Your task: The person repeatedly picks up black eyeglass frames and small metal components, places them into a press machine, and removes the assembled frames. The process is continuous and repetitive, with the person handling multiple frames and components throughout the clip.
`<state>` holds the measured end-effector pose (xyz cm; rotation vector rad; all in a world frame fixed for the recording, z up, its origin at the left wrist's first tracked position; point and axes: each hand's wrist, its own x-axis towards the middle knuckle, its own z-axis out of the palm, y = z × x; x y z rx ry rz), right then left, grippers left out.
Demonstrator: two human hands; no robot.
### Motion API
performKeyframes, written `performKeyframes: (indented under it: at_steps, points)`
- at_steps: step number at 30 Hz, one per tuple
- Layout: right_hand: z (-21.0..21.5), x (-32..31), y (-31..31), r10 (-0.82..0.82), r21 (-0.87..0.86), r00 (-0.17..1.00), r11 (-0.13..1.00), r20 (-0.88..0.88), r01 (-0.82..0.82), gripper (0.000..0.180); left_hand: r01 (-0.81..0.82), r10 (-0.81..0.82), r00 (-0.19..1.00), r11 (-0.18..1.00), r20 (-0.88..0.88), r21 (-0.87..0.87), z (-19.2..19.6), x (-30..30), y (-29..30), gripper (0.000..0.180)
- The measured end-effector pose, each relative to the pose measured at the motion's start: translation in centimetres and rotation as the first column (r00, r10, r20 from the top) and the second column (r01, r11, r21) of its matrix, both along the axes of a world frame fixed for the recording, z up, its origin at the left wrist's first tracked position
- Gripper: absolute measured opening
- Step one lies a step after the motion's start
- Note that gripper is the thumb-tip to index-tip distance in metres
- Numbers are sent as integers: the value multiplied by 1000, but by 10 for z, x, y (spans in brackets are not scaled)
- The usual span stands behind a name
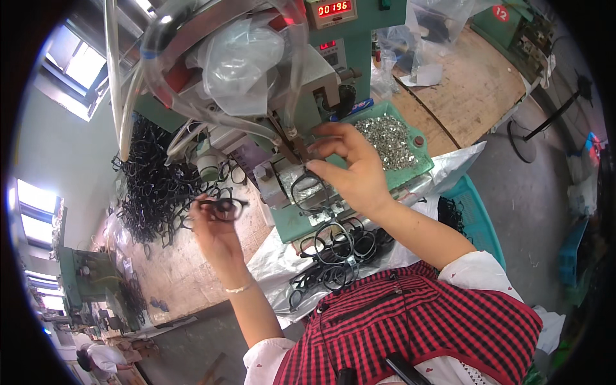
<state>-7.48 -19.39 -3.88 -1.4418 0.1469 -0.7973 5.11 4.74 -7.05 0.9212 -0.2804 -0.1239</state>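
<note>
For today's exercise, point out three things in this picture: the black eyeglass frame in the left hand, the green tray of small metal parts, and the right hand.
Black eyeglass frame [223, 206], head view, on its front rim.
Green tray [420, 172], head view, on its right rim.
Right hand [353, 168], head view, on the back of the hand.

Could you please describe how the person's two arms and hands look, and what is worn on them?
Both hands are bare, without gloves. The left hand has a thin, light-coloured bracelet around its wrist. The right hand shows no jewellery. Both forearms are uncovered, and short white sleeves with tiny red marks end near the elbows. A red and black checked apron covers the chest.
</note>
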Motion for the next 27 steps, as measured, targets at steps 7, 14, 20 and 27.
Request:
performKeyframes:
  at_steps: [7, 14, 20, 27]
  points:
    - [31, -21, 18, -13, -117, 995, 993, -95, 2, 46, -422, 211, 522, 906, 826, 35, 84, -80, -26, 27]
    - [-58, -39, -91, -701, -892, 680, 425, -214, 157, 21, -432, -442, 126, 781, 888, 451, 55, -71, -69, 26]
    - [-80, -46, -104, -649, -865, 750, 444, -129, 235, 16, -406, -399, 120, 816, 909, 412, 41, -61, -75, 29]
    - [-79, -46, -100, -562, -579, 811, 721, -166, 381, 11, -489, -352, 347, 723, 869, 488, 24, -98, -53, 38]
